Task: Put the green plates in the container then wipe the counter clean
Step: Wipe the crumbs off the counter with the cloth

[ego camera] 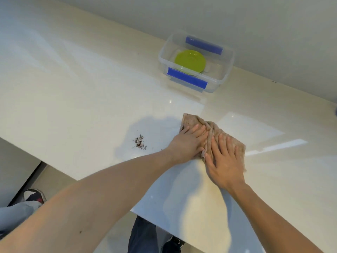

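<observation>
Green plates [190, 60] lie stacked inside a clear plastic container [226, 73] with blue clips, at the back of the pale counter [73, 88] near the wall. A crumpled beige cloth [189, 120] lies on the counter in the middle. My left hand [187, 143] presses flat on the cloth's left part, fingers stretched out. My right hand [223, 161] presses flat on its right part. A small heap of dark brown crumbs [139, 141] lies on the counter just left of my left hand, apart from the cloth.
The counter's front edge runs diagonally from the left down to the bottom middle. Below it I see the floor, my legs in jeans [144, 236] and a shoe [34, 196]. A grey wall [255, 24] stands behind the container.
</observation>
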